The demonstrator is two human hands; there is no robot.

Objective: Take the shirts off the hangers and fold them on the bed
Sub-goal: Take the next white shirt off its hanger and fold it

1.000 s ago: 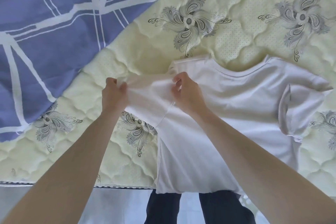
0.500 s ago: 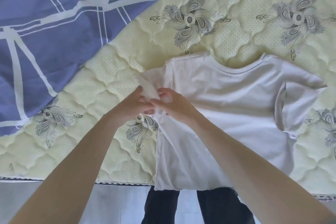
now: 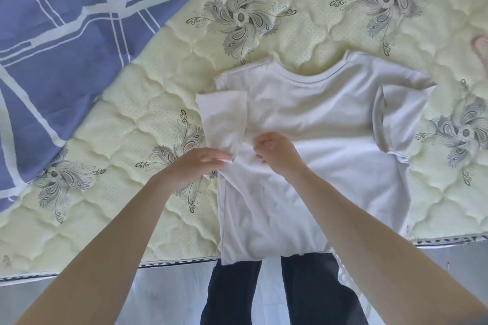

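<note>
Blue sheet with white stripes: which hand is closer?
Left: the left hand touches the white shirt on the side nearest the blue sheet; the right hand is farther off, mid-shirt.

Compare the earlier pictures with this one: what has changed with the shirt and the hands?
The left-side sleeve, earlier held up between both hands, now lies folded over the shirt. The left hand and right hand came down to its lower edge. The right-side sleeve stays folded.
</note>
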